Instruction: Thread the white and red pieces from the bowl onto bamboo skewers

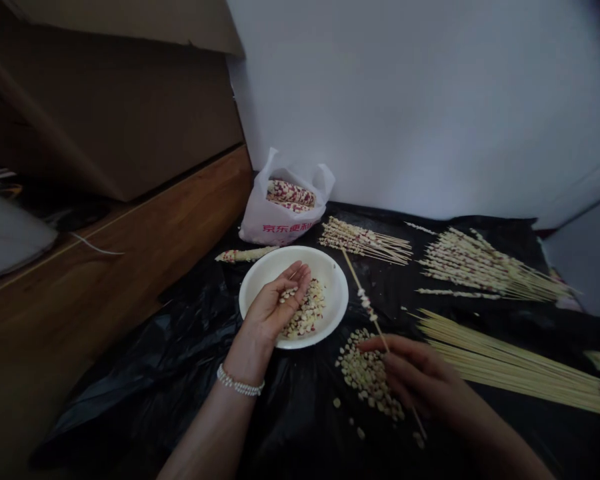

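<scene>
My left hand, palm turned up and fingers loosely stretched, hovers over the white bowl. Loose corn kernels, cream with dark red bits, lie in that bowl; part of them is hidden by the hand. Between the thumb and fingers of my right hand is a thin bamboo skewer, tilted up to the left. Several kernels are threaded midway along it. Beneath the right hand a pile of duller kernels rests on the black plastic sheet.
Behind the bowl stands a white plastic bag with speckled corn cobs; a mostly pale cob lies before it. Threaded skewers form two bundles at the back right. Bare skewers lie right. A wooden board borders the left.
</scene>
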A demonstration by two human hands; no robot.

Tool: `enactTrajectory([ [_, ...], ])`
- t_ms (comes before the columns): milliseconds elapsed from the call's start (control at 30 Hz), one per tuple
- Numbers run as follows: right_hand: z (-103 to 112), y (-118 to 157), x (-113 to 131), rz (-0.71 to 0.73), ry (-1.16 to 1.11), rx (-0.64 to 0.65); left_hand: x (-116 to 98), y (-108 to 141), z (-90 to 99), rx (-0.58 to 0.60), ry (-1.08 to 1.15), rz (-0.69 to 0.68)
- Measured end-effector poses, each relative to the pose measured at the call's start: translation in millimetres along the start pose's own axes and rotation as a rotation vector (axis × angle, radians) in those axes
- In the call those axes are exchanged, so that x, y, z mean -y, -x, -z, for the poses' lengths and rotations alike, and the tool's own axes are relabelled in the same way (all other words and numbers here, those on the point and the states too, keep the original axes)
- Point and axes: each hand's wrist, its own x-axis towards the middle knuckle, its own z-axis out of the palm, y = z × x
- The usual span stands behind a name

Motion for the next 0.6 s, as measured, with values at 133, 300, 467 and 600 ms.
enactTrajectory([
  [133,41,18,17,0.004,0.094,-0.201,0,1,-1.5,0.010,0.002,0.026],
  [300,40,32,45,0.096,0.096,-0.333,0,3,-5.1,0.028,-0.013,0.028],
  [467,-17,13,52,0.149,0.067,-0.056,2,1,-4.0,0.004,0.015,-0.014],
  [600,-38,-8,26,0.147,0.178,0.084,1,-2,0.8,-0.003,-0.032,-0.012],
])
